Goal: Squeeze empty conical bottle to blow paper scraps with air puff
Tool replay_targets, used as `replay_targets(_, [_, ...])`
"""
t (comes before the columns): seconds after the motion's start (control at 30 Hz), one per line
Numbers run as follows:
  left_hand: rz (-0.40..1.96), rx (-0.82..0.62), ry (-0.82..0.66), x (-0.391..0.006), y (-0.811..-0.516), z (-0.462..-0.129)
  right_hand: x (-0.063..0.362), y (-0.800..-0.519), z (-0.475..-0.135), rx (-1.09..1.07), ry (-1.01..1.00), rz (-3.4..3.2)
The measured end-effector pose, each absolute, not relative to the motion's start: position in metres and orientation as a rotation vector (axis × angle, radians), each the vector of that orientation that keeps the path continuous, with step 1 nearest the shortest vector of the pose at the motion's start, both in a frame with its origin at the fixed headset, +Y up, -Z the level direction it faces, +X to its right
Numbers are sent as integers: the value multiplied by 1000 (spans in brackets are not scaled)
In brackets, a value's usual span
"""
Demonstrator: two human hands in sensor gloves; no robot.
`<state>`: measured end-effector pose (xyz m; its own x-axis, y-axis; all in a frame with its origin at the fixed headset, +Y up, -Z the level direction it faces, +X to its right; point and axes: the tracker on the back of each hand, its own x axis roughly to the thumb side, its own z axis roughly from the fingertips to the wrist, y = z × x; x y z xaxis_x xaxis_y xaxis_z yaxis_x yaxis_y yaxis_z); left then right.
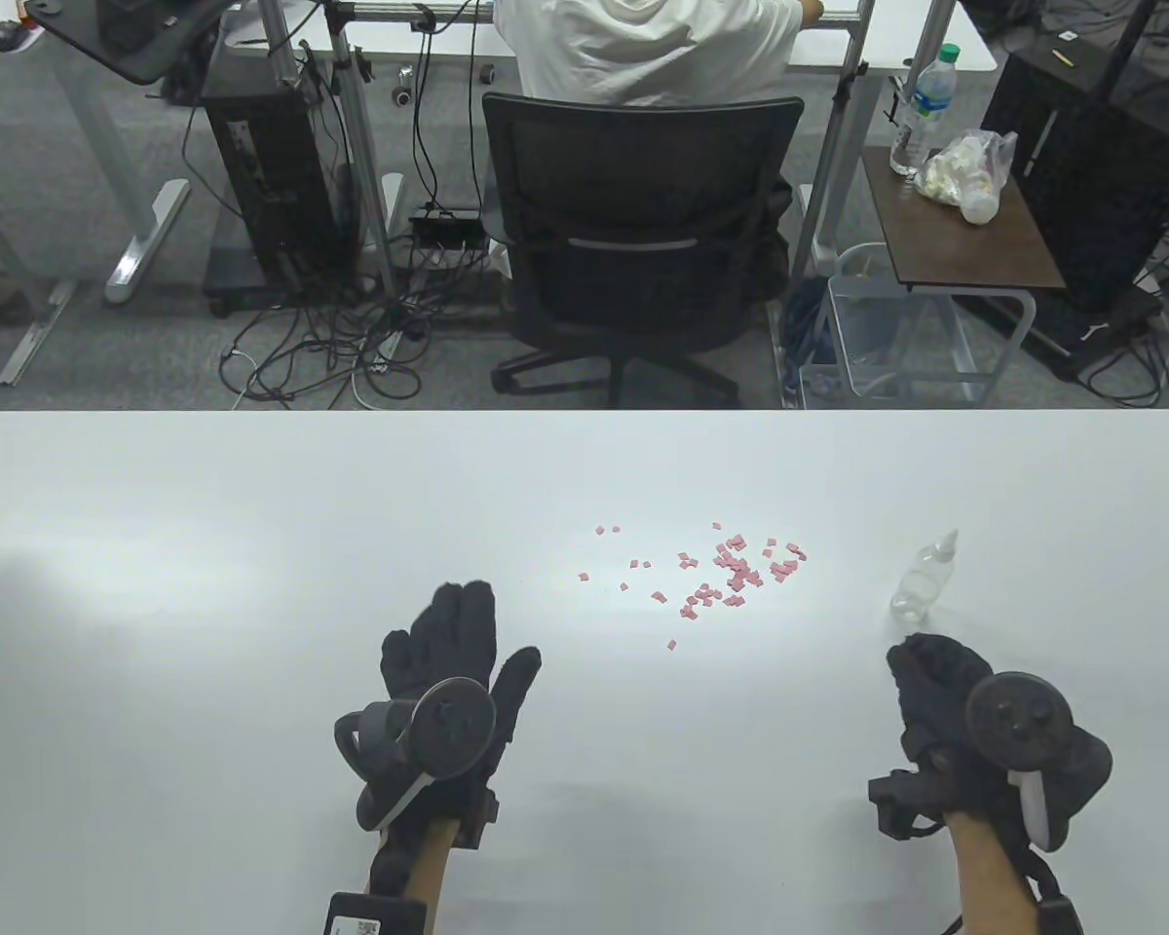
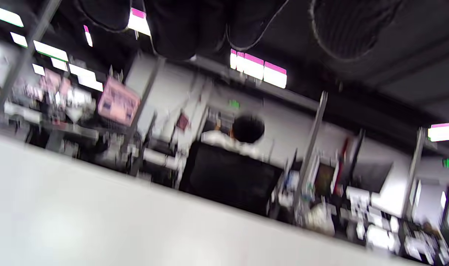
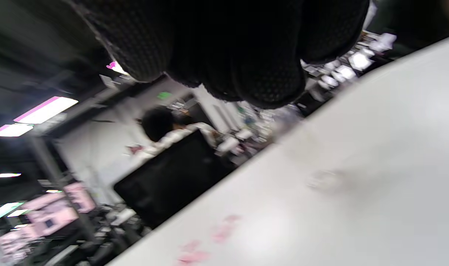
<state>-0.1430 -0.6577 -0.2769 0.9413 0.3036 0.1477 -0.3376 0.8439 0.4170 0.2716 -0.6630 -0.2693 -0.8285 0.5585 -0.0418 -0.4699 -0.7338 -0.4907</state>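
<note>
The reach is the step in hand: the clear conical bottle [image 1: 923,579] lies on the desk [image 1: 205,545] just beyond the right hand [image 1: 945,682], whose fingers curl, grasping nothing. The left hand [image 1: 453,648] lies released, flat. Pink paper scraps [image 1: 731,575] sit between and ahead. Next: grasp the bottle and aim its nozzle at them.

One conical bottle [image 1: 923,580], two gloved hands, and dozens of pink paper scraps [image 1: 731,575] (too many to count).

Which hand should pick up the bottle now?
Right. The right hand sits just short of the bottle, which lies on the table's right side. The left hand is far off, with the pink paper scraps between it and the bottle.
</note>
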Motion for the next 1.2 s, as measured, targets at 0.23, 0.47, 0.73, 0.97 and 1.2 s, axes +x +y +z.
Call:
replay_targets(0.23, [77, 429, -33, -138, -659, -263, 218, -668, -251, 42, -1019, 2696])
replay_targets(0.47, [29, 255, -56, -146, -702, -272, 222, -704, -270, 57, -652, 2871])
replay_targets(0.73, [39, 260, -61, -142, -705, -274, 214, -720, -278, 129, -516, 2960])
replay_targets(0.97, [27, 208, -35, -144, -710, -277, 213, -720, -277, 137, -523, 2930])
replay_targets(1.2, [43, 201, -30, -144, -711, -276, 219, -720, -278, 96, -508, 2885])
